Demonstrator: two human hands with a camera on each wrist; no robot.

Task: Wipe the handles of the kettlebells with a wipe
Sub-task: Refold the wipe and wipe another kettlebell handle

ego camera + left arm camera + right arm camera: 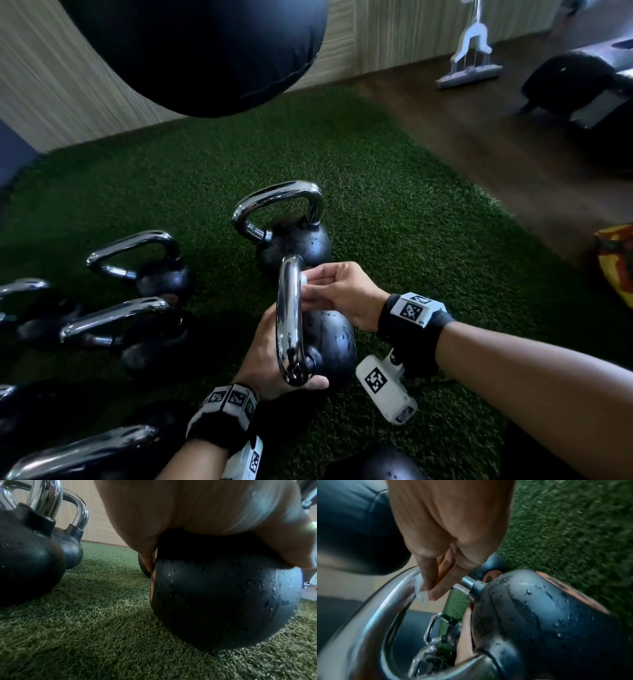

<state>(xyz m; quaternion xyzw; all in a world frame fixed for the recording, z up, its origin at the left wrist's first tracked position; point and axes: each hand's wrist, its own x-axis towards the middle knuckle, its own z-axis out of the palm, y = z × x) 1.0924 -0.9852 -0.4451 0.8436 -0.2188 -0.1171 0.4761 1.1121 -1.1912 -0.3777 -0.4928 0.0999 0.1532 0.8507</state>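
My left hand [265, 356] grips the tipped kettlebell [329, 346] near the front edge of the green mat [394, 212], my right hand [337, 291] pinches the wipe [303, 279] on its handle [289, 322], and if my left slips, I think it rolls.

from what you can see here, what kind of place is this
Most likely a gym or home workout room: several chrome-handled kettlebells stand on green artificial turf, and a black punching bag hangs overhead.

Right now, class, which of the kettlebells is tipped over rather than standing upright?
The kettlebell gripped by the left hand: it leans on the turf while the right hand presses a wipe to its handle.
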